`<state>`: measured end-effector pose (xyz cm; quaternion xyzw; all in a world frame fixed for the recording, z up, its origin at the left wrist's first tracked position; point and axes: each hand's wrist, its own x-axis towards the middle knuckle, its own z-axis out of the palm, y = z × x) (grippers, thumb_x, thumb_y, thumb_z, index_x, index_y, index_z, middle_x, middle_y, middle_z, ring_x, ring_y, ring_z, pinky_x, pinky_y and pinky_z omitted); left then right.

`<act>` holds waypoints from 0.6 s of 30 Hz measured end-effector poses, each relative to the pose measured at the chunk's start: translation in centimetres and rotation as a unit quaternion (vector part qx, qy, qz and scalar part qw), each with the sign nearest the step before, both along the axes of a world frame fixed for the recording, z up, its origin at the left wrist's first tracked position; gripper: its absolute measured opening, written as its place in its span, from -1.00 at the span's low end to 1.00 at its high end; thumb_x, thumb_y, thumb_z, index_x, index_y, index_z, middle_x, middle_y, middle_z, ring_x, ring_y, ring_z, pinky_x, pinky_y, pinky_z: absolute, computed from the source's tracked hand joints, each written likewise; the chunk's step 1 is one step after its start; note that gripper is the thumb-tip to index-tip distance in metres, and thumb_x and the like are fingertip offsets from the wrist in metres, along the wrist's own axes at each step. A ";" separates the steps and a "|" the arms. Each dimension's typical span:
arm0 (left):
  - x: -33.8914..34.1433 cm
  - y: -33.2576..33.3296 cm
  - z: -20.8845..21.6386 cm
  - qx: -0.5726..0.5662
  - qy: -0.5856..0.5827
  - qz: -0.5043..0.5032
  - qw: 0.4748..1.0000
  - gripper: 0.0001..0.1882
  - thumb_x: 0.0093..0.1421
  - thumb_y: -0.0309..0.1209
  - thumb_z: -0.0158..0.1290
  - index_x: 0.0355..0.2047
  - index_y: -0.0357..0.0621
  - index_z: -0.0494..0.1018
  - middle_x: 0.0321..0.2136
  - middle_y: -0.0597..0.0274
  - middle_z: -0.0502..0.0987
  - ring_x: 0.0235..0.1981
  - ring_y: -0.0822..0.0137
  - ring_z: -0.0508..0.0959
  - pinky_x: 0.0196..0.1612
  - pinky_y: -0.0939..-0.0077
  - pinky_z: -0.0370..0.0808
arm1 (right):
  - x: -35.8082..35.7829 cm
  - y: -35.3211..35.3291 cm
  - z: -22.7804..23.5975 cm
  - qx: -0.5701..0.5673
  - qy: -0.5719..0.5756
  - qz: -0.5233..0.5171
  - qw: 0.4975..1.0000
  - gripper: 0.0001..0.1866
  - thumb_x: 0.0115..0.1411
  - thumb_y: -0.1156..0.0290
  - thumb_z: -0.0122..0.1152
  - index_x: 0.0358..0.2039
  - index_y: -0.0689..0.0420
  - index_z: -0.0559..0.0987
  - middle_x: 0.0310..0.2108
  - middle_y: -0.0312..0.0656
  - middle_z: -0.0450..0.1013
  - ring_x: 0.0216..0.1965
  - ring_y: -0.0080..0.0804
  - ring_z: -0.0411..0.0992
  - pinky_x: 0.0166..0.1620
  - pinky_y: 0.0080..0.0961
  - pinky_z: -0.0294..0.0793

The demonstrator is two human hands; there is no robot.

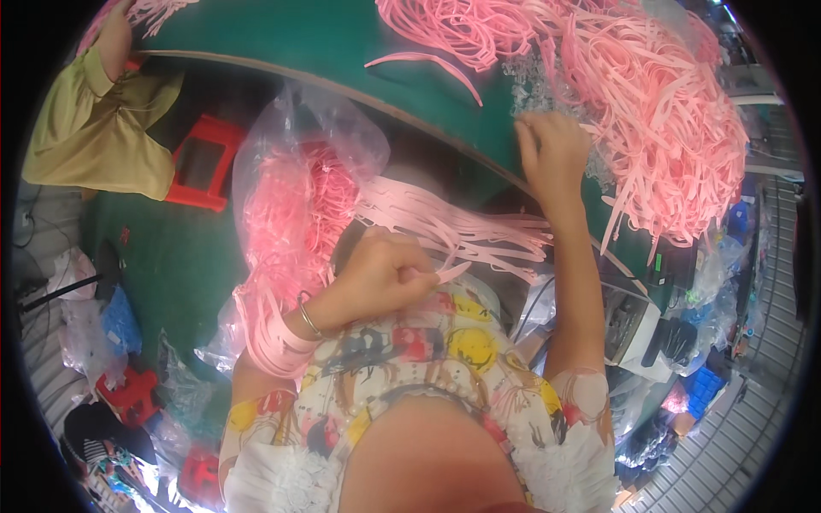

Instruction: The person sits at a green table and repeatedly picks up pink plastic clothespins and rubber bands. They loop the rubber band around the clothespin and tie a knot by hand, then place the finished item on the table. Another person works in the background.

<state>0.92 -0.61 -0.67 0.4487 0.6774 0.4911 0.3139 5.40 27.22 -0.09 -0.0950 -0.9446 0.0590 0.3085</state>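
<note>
A green table (pixel 342 43) carries a big heap of pink strips (pixel 667 128), partly cut off at the upper rim. Below its edge a clear plastic bag (pixel 291 137) holds more pink strips, tangled and hard to count. The right hand (pixel 552 145) rests, fingers curled, on small clear pieces (pixel 534 85). The left hand (pixel 380 274) is closed on a bundle of strips (pixel 462 235) over the lap
</note>
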 end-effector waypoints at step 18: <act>-0.1 0.6 0.2 0.011 -0.028 -0.023 0.999 -0.91 -0.08 -0.43 0.18 -0.62 -0.14 0.52 -0.70 0.29 0.41 -0.62 0.33 0.40 -0.46 0.45 0.29 | -0.9 1.1 -0.8 0.030 -0.063 -0.040 0.997 -0.83 0.02 0.26 0.26 -0.35 -0.02 0.63 -0.40 -0.29 0.46 -0.23 -0.24 0.38 -0.11 -0.13 0.13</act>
